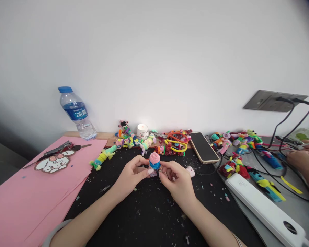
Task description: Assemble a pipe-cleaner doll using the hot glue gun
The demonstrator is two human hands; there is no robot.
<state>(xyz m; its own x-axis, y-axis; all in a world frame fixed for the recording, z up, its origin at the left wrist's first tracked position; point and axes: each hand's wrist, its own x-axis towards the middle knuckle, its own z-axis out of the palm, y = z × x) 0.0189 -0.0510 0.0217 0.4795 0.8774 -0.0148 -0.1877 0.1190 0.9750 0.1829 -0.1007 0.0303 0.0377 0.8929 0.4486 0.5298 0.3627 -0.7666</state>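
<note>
Between my two hands is a small fuzzy figure with a coiled pink top and a blue band below it; it looks made of pipe cleaners. My left hand pinches its left side with thumb and fingers. From the other side, my right hand grips the lower part, where its fingertips hide some of the figure. Both hands are above a black mat strewn with bits of fluff. Just beyond them lie orange-and-yellow-handled scissors among pipe-cleaner pieces. A small pale pink object is beside my right hand.
Pink sheets and a tilted water bottle are on the left. A white paper cup and a phone stand or lie along the back. Rightward are a white device, black cables, colourful fuzzy figures and another person's hand.
</note>
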